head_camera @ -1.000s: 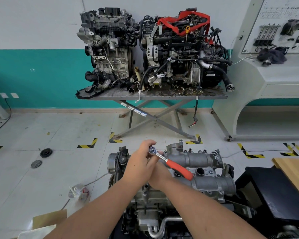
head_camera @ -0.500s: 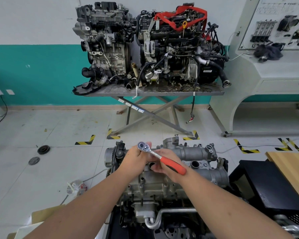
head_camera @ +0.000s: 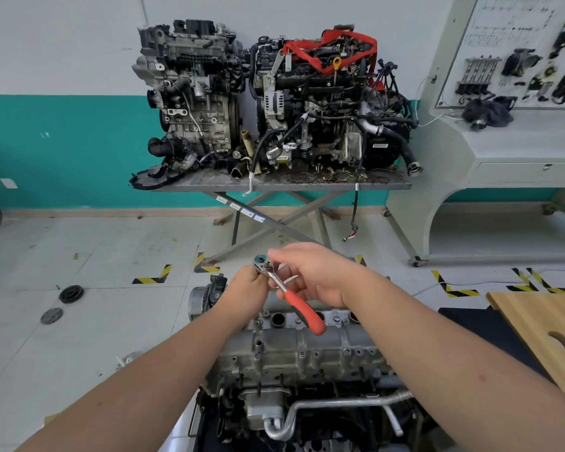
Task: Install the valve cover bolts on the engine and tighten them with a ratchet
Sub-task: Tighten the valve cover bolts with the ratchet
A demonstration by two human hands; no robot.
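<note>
A person's two bare forearms reach out over a grey cast-metal engine with a ribbed valve cover, which fills the lower centre of the head view. Above the engine's far end, the left hand curls its fingers round the chrome round head of a ratchet with an orange-red grip, holding it up in the air. The ratchet's steel shank slants down toward the viewer, and its orange-red grip hangs free over the spark-plug wells along the top of the engine, touching neither hand. The right hand hovers just beside and above the ratchet, its fingers spread and loosely bent, the fingertips close to the tool's head; whether they touch it cannot be told. Small bolts dot the engine's valve cover below the hands; they are too small to tell how far they are seated. Beyond the engine, across the pale tiled floor, stand two dark, dirty engines on a grey scissor-leg steel table against a teal-and-white wall. To the right of the engine lies a pale wooden board with a round hole.
</note>
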